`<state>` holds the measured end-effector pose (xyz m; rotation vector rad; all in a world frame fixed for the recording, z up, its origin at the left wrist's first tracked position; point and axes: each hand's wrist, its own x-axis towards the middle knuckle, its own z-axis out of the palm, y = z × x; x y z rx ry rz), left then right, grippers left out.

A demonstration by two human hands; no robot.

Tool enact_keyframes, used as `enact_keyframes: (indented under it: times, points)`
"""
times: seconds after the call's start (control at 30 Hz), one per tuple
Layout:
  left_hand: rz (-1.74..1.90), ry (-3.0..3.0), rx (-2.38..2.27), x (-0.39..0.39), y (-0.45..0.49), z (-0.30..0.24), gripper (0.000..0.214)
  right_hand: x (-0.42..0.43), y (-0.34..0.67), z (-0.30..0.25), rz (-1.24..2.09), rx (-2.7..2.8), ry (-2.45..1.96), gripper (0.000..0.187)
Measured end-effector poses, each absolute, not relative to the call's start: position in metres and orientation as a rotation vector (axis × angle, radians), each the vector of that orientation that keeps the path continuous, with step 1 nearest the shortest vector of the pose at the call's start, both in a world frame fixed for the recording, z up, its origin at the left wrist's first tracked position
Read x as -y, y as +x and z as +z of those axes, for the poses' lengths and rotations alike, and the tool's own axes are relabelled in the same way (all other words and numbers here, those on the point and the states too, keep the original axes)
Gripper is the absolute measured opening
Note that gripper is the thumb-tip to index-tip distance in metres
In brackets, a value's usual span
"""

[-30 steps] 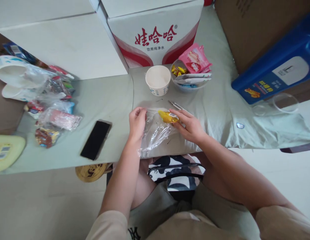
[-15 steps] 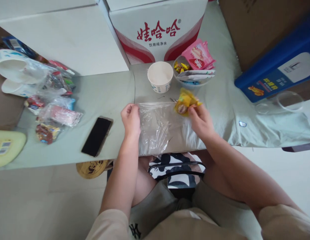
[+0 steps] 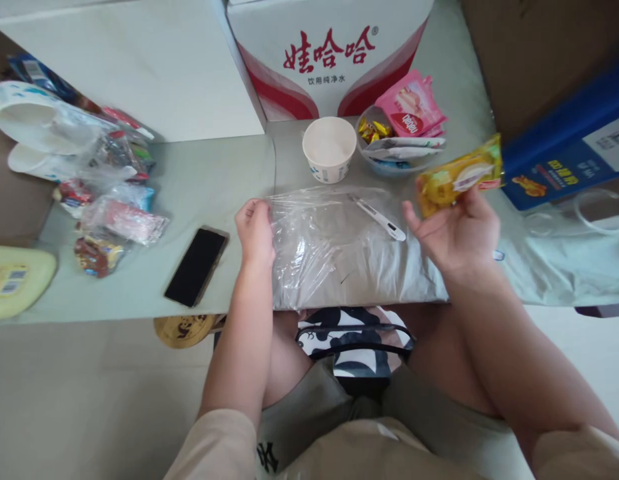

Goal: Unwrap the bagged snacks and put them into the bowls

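My left hand [image 3: 256, 230] is closed on the left edge of a clear plastic bag [image 3: 304, 247], which lies flat and wrinkled on the cloth. My right hand [image 3: 462, 233] is raised palm up at the right and holds a yellow snack packet [image 3: 459, 177] between thumb and fingers. A white utility knife [image 3: 379, 218] lies slanted near the bag's right part. Just beyond the bag stands a white paper cup [image 3: 329, 150]. Beside it is a clear plastic bowl [image 3: 399, 167] with a pink packet [image 3: 412, 103] and small yellow-wrapped sweets [image 3: 374, 130].
A black phone [image 3: 196, 267] lies left of my left arm. Farther left are bagged snacks [image 3: 129, 220], paper cups [image 3: 26, 117] and a pale yellow bottle [image 3: 19, 280]. White boxes [image 3: 334, 60] stand behind. On the right are a blue box [image 3: 554, 160] and a clear plastic cup [image 3: 602, 210].
My right hand has moved right with the yellow packet and turned palm up, uncovering the utility knife. My left hand still holds the bag's edge. The view has shifted slightly.
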<state>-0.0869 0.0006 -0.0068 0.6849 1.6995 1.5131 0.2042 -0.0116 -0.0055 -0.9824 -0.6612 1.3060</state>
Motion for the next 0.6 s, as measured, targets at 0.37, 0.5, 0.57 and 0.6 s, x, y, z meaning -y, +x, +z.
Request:
enact_keyframes:
  times: [0.37,0.5,0.57,0.6]
  points:
    - [1.498,0.715,-1.599,0.005,-0.069,-0.005,0.027,0.022,0.205,0.001,1.324,0.473,-1.081,0.023]
    - [1.496,0.733,-1.568,0.006,-0.070,-0.007,0.025,0.020,0.196,0.010,1.115,0.619,-1.130,0.036]
    - [1.493,0.729,-1.555,0.007,-0.072,-0.007,0.024,0.011,0.196,0.017,0.990,0.771,-1.150,0.036]
    - [1.493,0.728,-1.549,0.007,-0.072,-0.006,0.024,0.004,0.197,0.023,0.919,0.858,-1.166,0.035]
